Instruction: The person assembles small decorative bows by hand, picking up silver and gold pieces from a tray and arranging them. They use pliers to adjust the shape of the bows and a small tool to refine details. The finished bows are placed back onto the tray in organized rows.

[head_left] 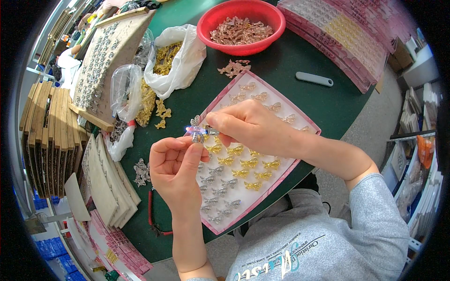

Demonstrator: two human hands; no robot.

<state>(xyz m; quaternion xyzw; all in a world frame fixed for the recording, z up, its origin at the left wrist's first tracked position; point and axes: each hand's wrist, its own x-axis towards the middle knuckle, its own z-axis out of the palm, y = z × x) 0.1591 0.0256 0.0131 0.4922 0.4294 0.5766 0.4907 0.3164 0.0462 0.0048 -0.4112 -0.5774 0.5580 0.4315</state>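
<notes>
My left hand (178, 161) pinches a silver bow-shaped ornament (197, 133) upright between thumb and fingertips, and a bluish glint shows on its side. Close against it, my right hand (243, 122) is closed, with a small metallic bit (213, 132) showing at its fingertips; what that is I cannot make out. Below both hands lies a white board with a pink border (276, 180), carrying rows of bow ornaments: rose-coloured at the far end, gold bows (249, 162) in the middle, silver bows (219, 192) at the near left. My hands hide part of the rows.
A red bowl (206, 35) of rose-coloured pieces stands at the back. White plastic bags (187, 65) with gold pieces sit left of the board. Loose silver pieces (142, 172) lie beside my left hand. A grey strip-shaped tool (314, 78) and stacked pink-edged cards (344, 70) are at the right.
</notes>
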